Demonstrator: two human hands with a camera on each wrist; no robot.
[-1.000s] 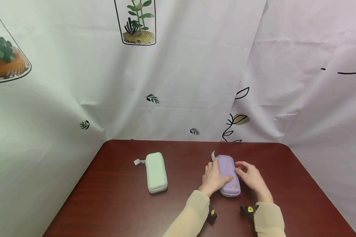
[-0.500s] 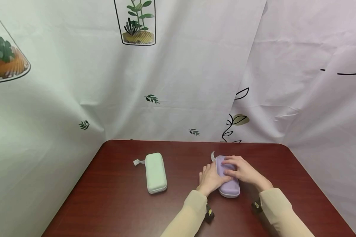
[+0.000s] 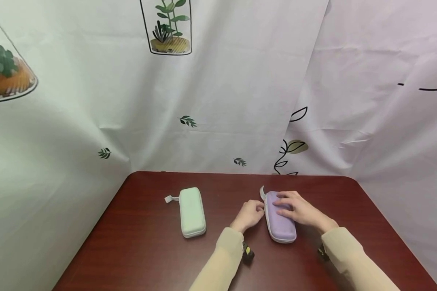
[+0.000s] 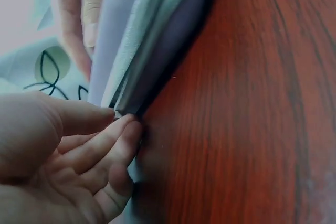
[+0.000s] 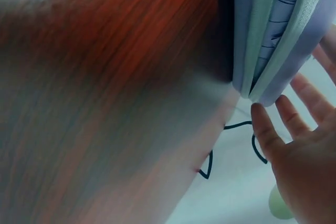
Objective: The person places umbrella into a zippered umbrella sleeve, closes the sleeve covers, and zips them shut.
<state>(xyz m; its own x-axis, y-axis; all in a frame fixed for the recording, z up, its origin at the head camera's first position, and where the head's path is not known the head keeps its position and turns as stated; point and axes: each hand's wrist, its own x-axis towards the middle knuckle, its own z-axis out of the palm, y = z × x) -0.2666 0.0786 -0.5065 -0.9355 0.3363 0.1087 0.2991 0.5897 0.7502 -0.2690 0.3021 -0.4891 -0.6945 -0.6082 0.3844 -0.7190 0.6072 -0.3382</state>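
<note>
A purple zip case lies flat on the table. My left hand is at its left side; in the left wrist view, thumb and forefinger pinch a small zipper pull at the seam. My right hand rests on the case's top, coming from the right. Its fingers are spread over the lid in the right wrist view. Folded lining shows between the parted zipper tapes there. A pale strap sticks up at the case's far left corner.
A mint-green zip case with a pale strap lies to the left on the dark red table. Behind the table hangs a white printed cloth.
My right hand has moved from the case's right side onto its top. My left hand has let go of the case's body, shifted slightly left and taken the zipper pull.
</note>
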